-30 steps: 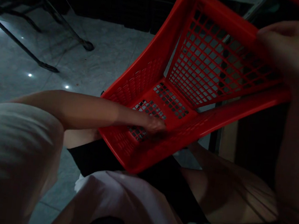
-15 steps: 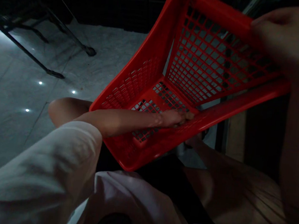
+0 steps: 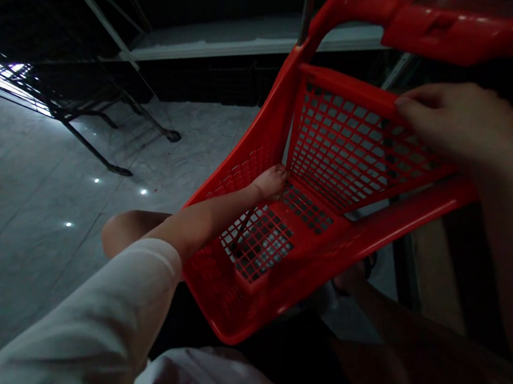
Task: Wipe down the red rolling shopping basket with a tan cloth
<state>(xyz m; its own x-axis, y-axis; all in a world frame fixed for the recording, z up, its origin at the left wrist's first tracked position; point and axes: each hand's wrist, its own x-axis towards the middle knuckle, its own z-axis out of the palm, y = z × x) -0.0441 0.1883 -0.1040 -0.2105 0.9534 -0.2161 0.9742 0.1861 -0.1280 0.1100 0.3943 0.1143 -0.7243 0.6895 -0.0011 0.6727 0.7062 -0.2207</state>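
A red plastic mesh basket rests tilted over my lap, its open side toward me. My left hand reaches deep inside it, its curled fingers against the far corner where the floor meets the end wall; whether they hold anything is hidden. My right hand grips the upper right rim of the basket, fingers folded over the edge. A red handle arches above the basket.
A pale tiled floor spreads to the left with small light reflections. Dark metal frame legs stand at the back left. A white shelf edge runs along the back. My knees and white shirt fill the bottom.
My left hand slid from the basket floor's near part across to the far corner. The view tilted up, bringing the handle and shelf into sight. My right hand kept its grip.
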